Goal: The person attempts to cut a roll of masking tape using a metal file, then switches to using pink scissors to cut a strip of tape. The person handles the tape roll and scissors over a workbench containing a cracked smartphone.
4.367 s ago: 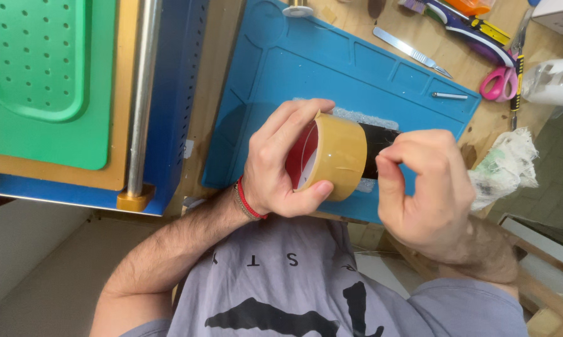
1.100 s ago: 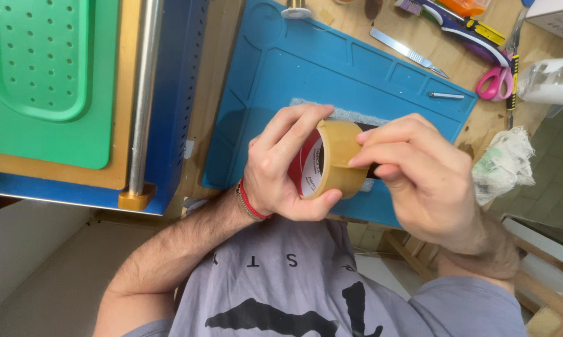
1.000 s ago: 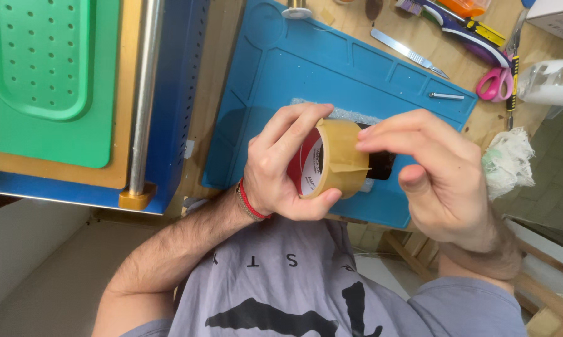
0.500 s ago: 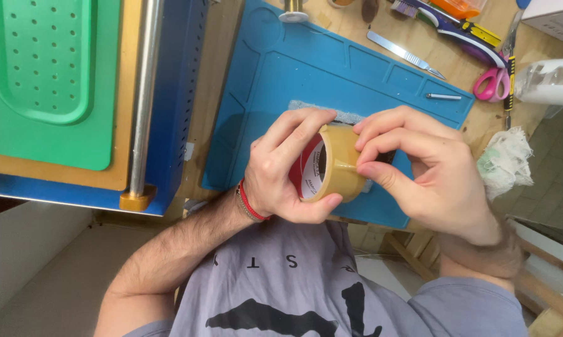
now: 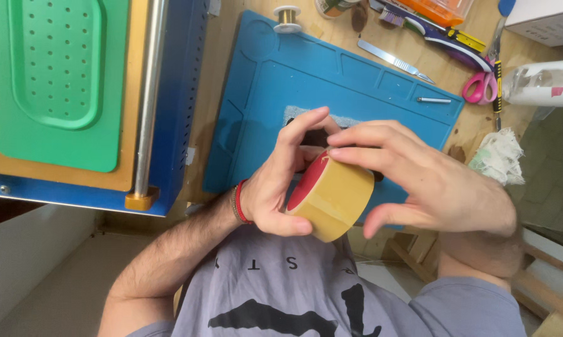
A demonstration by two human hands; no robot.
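Tan tape roll (image 5: 331, 196) sat gripped in your left hand (image 5: 275, 187); your right hand (image 5: 431, 181) hovered open-fingered just right, fingertips touching its rim.

Head camera looks straight down, close over the blue mat (image 5: 331, 81); the person's chest fills the bottom edge.

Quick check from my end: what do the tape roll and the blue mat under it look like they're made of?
Tape roll: glossy tan plastic film, likely packing tape, wound smooth; its side face shows red, perhaps a printed core. Blue mat: matte and looks soft, with moulded compartments and rounded edges, so probably silicone or rubber. The left hand grips the roll; the right hand touches its outer face.
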